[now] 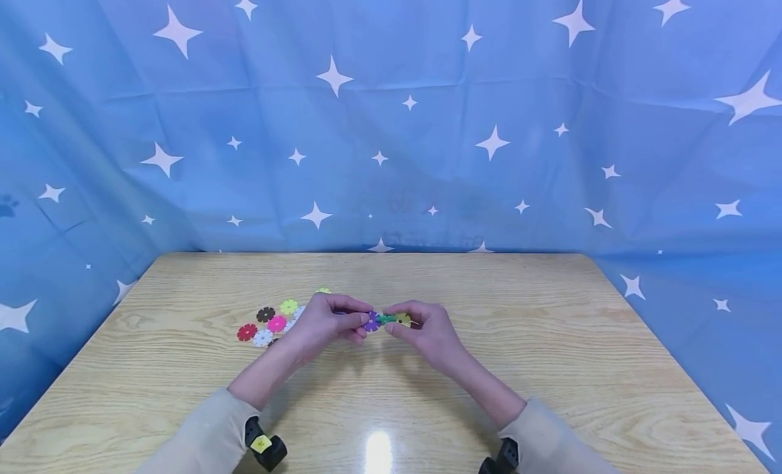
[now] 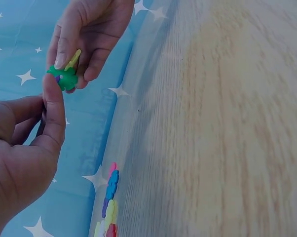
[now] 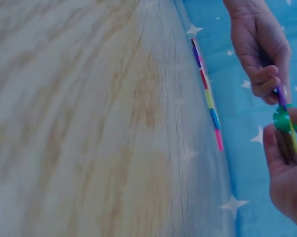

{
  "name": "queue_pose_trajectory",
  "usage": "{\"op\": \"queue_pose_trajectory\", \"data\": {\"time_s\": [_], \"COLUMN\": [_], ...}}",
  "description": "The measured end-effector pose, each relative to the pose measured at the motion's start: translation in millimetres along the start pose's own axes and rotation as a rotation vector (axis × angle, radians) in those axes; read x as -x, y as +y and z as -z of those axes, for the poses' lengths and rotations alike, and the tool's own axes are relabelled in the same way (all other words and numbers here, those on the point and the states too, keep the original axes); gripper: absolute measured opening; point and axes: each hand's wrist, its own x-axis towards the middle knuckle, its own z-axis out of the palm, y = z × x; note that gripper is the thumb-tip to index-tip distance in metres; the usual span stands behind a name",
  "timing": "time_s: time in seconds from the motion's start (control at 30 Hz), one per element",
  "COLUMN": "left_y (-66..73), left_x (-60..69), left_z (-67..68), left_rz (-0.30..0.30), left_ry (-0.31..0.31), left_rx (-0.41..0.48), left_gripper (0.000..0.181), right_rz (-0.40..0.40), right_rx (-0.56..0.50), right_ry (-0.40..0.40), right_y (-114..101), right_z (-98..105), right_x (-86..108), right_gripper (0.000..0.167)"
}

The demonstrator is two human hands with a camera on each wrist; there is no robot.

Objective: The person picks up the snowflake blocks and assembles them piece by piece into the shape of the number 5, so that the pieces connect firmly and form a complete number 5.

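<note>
Left hand pinches purple disc; right hand grips green disc, yellow disc. Probably light, stiff plastic; best held by rims.

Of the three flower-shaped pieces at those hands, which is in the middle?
The green piece: it sits between the purple piece, pinched by the left hand, and the yellow piece.

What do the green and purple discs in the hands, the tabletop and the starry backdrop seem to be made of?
Green disc and purple disc: probably plastic, being thin, notched and evenly coloured; finish hard to judge.
Tabletop: wood or wood-look laminate, with pale grain; a bright reflection suggests some gloss.
Backdrop: likely printed fabric, fairly matte, with creases and soft folds; thin plastic sheeting is possible.
</note>
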Motion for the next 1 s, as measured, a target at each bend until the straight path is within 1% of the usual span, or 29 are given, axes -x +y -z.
{"op": "queue_pose_trajectory", "data": {"time_s": [0.1, 0.2, 0.37, 0.6, 0.7, 0.77, 0.87, 1.0], "left_y": [-0.2, -1.7, -4.1, -4.6, -5.3, -6.1, -8.5, -11.6], "left_x": [0.1, 0.1, 0.2, 1.7, 3.2, 3.5, 1.4, -3.0], "left_z": [1.1, 2.2, 1.7, 4.3, 8.7, 13.0, 20.3, 28.9], "left_rz": [0.019, 0.044, 0.051, 0.059, 0.057, 0.049, 0.03, 0.001], "left_ry": [-0.016, -0.033, -0.068, -0.067, -0.054, -0.036, 0.001, 0.054], "left_rx": [0.027, 0.048, 0.073, 0.072, 0.03, -0.022, -0.1, -0.181], "left_gripper": [0.028, 0.03, 0.03, 0.03, 0.033, 0.036, 0.037, 0.035], "right_rz": [-0.018, -0.038, -0.055, -0.069, -0.079, -0.086, -0.088, -0.088], "right_rx": [-0.025, -0.035, -0.026, -0.022, 0.001, 0.021, 0.043, 0.051], "right_ry": [-0.026, -0.041, -0.048, -0.052, -0.041, -0.023, -0.001, 0.012], "right_y": [1, 2, 2, 2, 5, 6, 7, 8], "right_z": [0, -1, -3, -4, -2, 0, 2, 3], "right_x": [0.2, 0.4, 0.6, 0.4, 0.5, 0.9, 1.6, 2.0], "right_gripper": [0.032, 0.037, 0.036, 0.035, 0.035, 0.034, 0.033, 0.033]}}
